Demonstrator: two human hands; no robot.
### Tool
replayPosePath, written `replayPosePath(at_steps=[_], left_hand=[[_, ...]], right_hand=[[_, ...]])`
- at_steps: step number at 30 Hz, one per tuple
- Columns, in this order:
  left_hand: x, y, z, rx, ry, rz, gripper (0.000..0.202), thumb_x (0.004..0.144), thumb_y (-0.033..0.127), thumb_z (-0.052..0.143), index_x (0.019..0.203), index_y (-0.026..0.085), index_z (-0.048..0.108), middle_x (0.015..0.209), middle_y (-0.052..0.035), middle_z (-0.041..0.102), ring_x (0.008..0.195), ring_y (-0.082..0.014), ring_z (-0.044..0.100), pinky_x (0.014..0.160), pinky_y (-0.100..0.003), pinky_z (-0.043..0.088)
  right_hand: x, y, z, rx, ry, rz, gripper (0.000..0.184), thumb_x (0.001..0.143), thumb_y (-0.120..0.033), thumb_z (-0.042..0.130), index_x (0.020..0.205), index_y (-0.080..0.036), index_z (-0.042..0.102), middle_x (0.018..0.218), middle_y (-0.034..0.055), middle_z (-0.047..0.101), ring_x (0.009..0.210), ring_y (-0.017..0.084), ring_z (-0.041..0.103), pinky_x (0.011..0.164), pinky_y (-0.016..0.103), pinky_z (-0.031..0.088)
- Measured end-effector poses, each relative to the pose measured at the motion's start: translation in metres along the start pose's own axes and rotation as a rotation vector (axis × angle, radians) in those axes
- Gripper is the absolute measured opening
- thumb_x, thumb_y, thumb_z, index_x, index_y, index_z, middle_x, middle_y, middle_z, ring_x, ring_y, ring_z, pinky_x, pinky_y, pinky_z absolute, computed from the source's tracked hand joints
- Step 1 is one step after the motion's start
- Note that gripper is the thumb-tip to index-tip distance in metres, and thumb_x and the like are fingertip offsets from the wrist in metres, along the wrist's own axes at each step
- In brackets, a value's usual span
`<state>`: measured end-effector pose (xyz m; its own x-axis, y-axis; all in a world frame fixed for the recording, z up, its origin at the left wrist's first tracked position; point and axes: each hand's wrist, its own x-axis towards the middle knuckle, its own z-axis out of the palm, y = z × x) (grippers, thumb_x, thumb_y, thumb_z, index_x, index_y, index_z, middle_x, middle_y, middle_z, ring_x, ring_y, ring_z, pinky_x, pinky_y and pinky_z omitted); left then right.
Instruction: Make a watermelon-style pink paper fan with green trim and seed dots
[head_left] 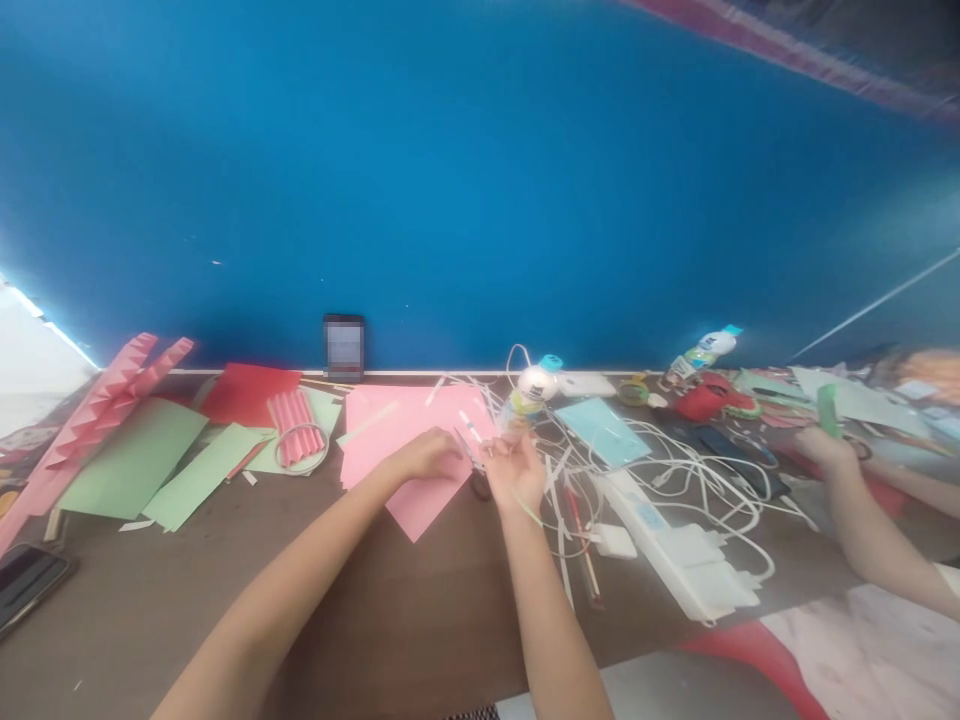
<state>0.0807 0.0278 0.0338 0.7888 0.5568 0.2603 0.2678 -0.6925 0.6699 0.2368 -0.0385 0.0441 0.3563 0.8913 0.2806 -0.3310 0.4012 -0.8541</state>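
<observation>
My left hand (431,455) is closed, its fingers curled over a stack of pink paper (382,420); what they hold, if anything, is hidden. Just to its right, my right hand (516,470) is turned partly palm up with bent fingers. A thin white strip (470,428) sticks out at its fingertips and seems pinched there. Between the hands lies a dark ring-like handle (480,487), partly covered and blurred. Behind my right hand a bottle with a blue cap (538,382) stands on the table.
Green sheets (135,460), a red sheet (247,393) and folded pink paper (296,428) lie left. A phone (344,347) leans against the blue wall. To the right are tangled white cables and a power strip (660,550). Another person's hand (825,447) holds something green.
</observation>
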Motion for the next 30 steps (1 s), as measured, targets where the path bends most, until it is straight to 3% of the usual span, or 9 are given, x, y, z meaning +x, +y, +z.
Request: replayPosePath(at_steps=[4,6,8,12,14,17,20,25,30], left_hand=[[0.028,0.002,0.01,0.099,-0.123,-0.129,0.016,0.052,0.022,0.069,0.068,0.023,0.066,0.073,-0.0005,0.064,0.078,-0.0229,0.056,0.077,-0.033,0.037],[0.031,-0.001,0.008,0.038,-0.209,-0.17,0.01,0.054,0.021,0.067,0.064,0.021,0.065,0.067,0.0014,0.063,0.071,-0.0185,0.056,0.074,-0.031,0.037],[0.028,-0.004,0.002,-0.044,-0.224,-0.188,0.006,0.057,0.021,0.064,0.063,0.019,0.065,0.063,0.002,0.062,0.062,-0.0148,0.054,0.066,-0.026,0.039],[0.003,-0.01,-0.018,-0.199,-0.012,-0.276,0.017,0.069,0.028,0.053,0.066,0.015,0.064,0.069,-0.0016,0.063,0.064,-0.0151,0.055,0.059,-0.024,0.04],[-0.018,-0.016,-0.025,-0.329,0.177,-0.345,0.022,0.072,0.033,0.051,0.072,0.015,0.064,0.079,-0.0042,0.064,0.072,-0.0167,0.057,0.063,-0.025,0.042],[-0.053,-0.028,-0.024,-0.635,0.457,-0.576,0.025,0.067,0.034,0.058,0.079,0.013,0.064,0.074,-0.0053,0.064,0.067,-0.0176,0.059,0.06,-0.026,0.045],[-0.079,-0.041,-0.015,-0.916,0.599,-0.631,0.036,0.063,0.033,0.064,0.09,0.011,0.062,0.07,-0.0059,0.065,0.065,-0.0179,0.061,0.06,-0.027,0.047],[-0.09,-0.044,-0.008,-0.917,0.74,-0.556,0.043,0.062,0.034,0.066,0.099,0.012,0.059,0.069,-0.0027,0.065,0.061,-0.0147,0.06,0.058,-0.025,0.046],[-0.087,-0.043,-0.011,-0.894,0.712,-0.502,0.04,0.062,0.035,0.068,0.095,0.012,0.061,0.085,-0.0084,0.068,0.075,-0.018,0.062,0.068,-0.027,0.046]], right_hand=[[-0.001,0.006,-0.003,0.087,0.009,0.091,0.024,0.081,-0.043,0.044,0.07,-0.023,0.051,0.056,-0.0041,0.047,0.051,0.012,0.043,0.066,0.037,0.044],[-0.002,0.009,-0.002,0.176,0.051,0.161,0.024,0.078,-0.042,0.051,0.065,-0.022,0.048,0.054,-0.005,0.044,0.049,0.01,0.041,0.065,0.034,0.044],[-0.003,0.013,0.001,0.222,0.051,0.236,0.026,0.075,-0.041,0.056,0.061,-0.021,0.047,0.054,-0.0054,0.042,0.049,0.009,0.041,0.063,0.031,0.044],[-0.006,0.016,0.008,-0.005,-0.077,0.344,0.028,0.071,-0.041,0.061,0.057,-0.019,0.049,0.052,-0.0045,0.044,0.05,0.009,0.043,0.055,0.026,0.041],[-0.007,0.015,0.014,-0.217,-0.162,0.333,0.026,0.07,-0.04,0.062,0.058,-0.019,0.052,0.051,-0.0037,0.046,0.051,0.01,0.045,0.055,0.025,0.041],[-0.007,0.011,0.028,-0.467,-0.283,0.239,0.025,0.069,-0.04,0.062,0.062,-0.018,0.055,0.055,-0.0024,0.049,0.055,0.011,0.048,0.059,0.026,0.043],[-0.005,0.009,0.047,-0.546,-0.389,0.217,0.026,0.07,-0.043,0.06,0.065,-0.017,0.055,0.063,-0.0014,0.05,0.058,0.012,0.051,0.057,0.026,0.046],[0.001,0.025,0.075,-0.6,-0.653,0.258,0.027,0.071,-0.041,0.058,0.063,-0.016,0.055,0.059,-0.0018,0.051,0.056,0.011,0.051,0.057,0.025,0.045],[0.008,0.056,0.087,-0.617,-0.599,0.162,0.025,0.073,-0.038,0.056,0.062,-0.016,0.055,0.059,-0.0009,0.054,0.057,0.012,0.05,0.058,0.025,0.041]])
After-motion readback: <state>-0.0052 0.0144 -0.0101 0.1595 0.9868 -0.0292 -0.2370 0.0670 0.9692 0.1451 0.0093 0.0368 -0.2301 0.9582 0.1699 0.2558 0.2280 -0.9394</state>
